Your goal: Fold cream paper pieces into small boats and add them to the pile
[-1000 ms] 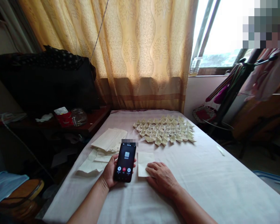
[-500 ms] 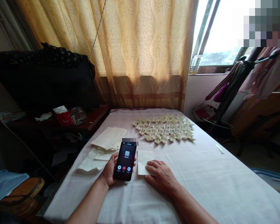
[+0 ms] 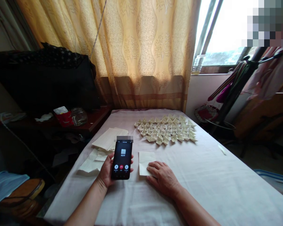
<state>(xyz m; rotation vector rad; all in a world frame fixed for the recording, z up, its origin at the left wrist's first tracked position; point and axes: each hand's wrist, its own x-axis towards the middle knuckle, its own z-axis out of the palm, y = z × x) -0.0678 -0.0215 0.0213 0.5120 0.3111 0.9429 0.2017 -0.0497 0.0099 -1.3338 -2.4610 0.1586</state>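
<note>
In the head view, the left hand [image 3: 106,170] has its fingers wrapped round a phone [image 3: 121,161] from behind, the fingertips showing along its right edge. The screen faces up toward the person, with a red round button between two white ones; whether the phone's lower end touches the cloth [image 3: 202,188] I cannot tell. The right hand [image 3: 164,178] lies palm down, its fingers relaxed, slightly bent and laid over the right part of a pale paper sheet [image 3: 144,162]; I see no clenching, though the sheet's covered edge is hidden from me. That sheet is flat on the cloth, just right of the phone and apart from it. Beyond it stand rows of folded paper pieces [image 3: 165,139], close together, and to the left a loose paper stack [image 3: 110,138] lies partly behind the left hand and phone.

To my eye, the step in hand is a pause over the phone, with the right hand merely steadying the sheet. Any next move on that paper would call for the left hand to be freed, I'd judge, and the sheet's edges lined up squarely before a crease is pressed
</note>
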